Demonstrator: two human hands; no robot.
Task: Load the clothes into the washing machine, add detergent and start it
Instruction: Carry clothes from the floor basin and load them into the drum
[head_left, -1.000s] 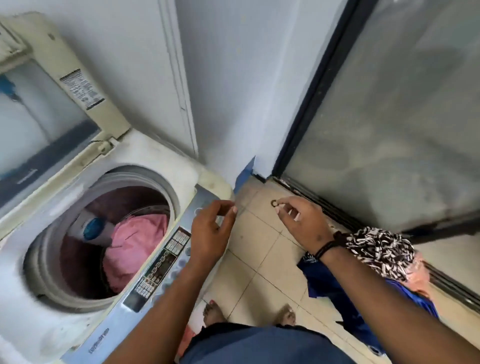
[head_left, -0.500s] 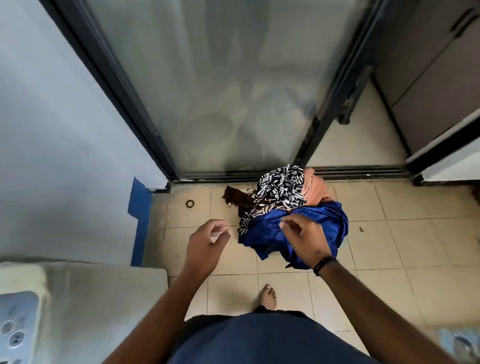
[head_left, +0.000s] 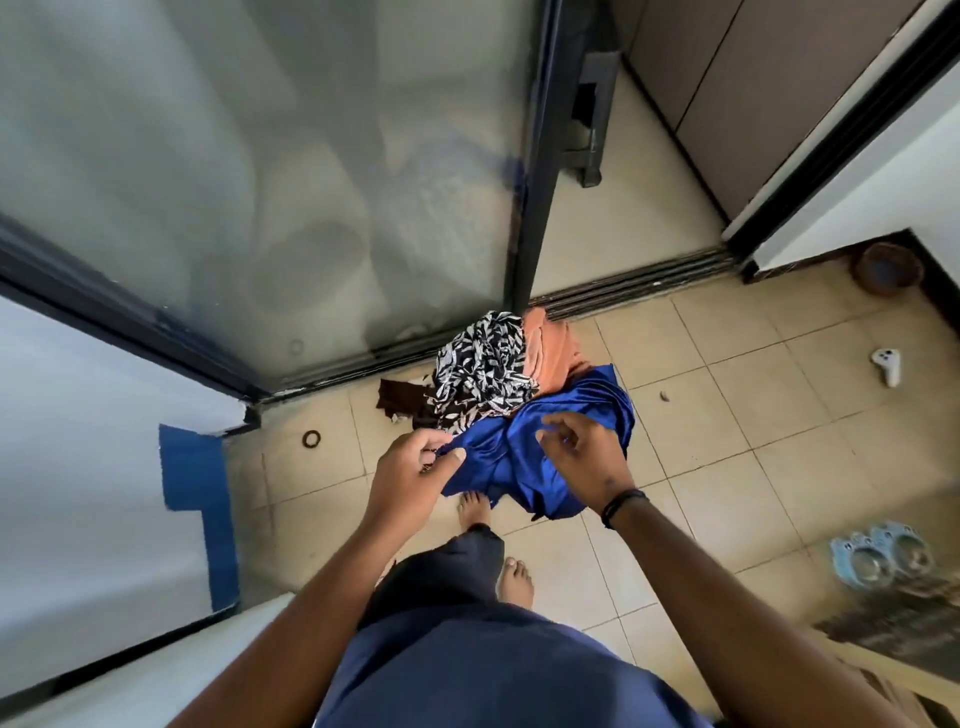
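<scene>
A tiled floor (head_left: 727, 415) is seen from above, bounded at its far edge by a glass door (head_left: 260, 182) in a dark frame. A heap of clothes (head_left: 519, 405) lies on the floor against the door track, near the middle of that far edge. The heap is made up of a blue cloth (head_left: 535, 462) at the near side, a black-and-white patterned cloth (head_left: 483, 369) behind it, an orange cloth (head_left: 550, 348) at the far right and a brown cloth (head_left: 400, 397) at the left. Both hands are held over the blue cloth. The left hand (head_left: 410, 467) is loosely curled, thumb extended toward the cloth's left edge; whether anything is pinched cannot be told. The right hand (head_left: 582, 452) is half open with fingers bent downward above the cloth, and no grip is shown. Blue tape (head_left: 200, 493) is stuck on the wall at the left. A small dark ring (head_left: 311, 439) lies on the floor left of the heap, apart from it. A white object (head_left: 887, 364) lies toward the floor's right edge.
</scene>
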